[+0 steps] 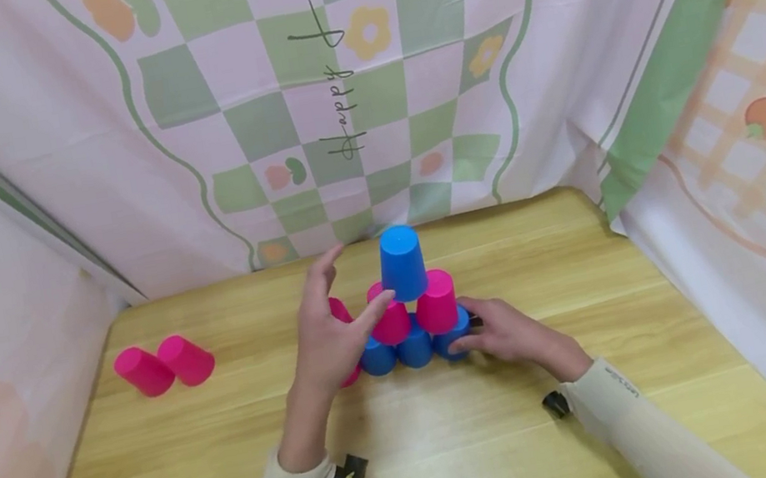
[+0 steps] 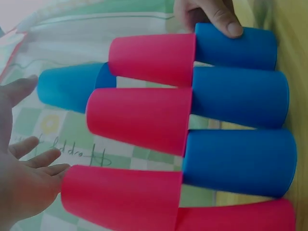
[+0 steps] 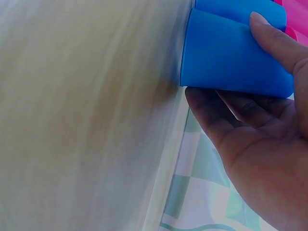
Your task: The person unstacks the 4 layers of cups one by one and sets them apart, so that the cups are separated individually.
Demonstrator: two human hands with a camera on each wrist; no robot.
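Upside-down plastic cups stand stacked as a pyramid. On top sits a blue cup (image 1: 402, 261), resting across two pink cups (image 1: 437, 303) of the middle row. A third pink cup (image 2: 120, 195) of that row is mostly hidden behind my left hand (image 1: 327, 340) in the head view. Under them are three blue cups (image 1: 414, 345) and, at the left end, another pink cup (image 2: 240, 217). My left hand is spread beside the pyramid, thumb tip close to the top blue cup. My right hand (image 1: 512, 330) holds the rightmost bottom blue cup (image 3: 231, 53), thumb in front, fingers at its outer side.
Two more pink cups (image 1: 144, 370) stand side by side at the left of the wooden table (image 1: 450, 456). A patterned curtain (image 1: 362, 115) hangs behind the table's back edge, with more cloth at both sides. Black straps (image 1: 345, 477) are at both wrists.
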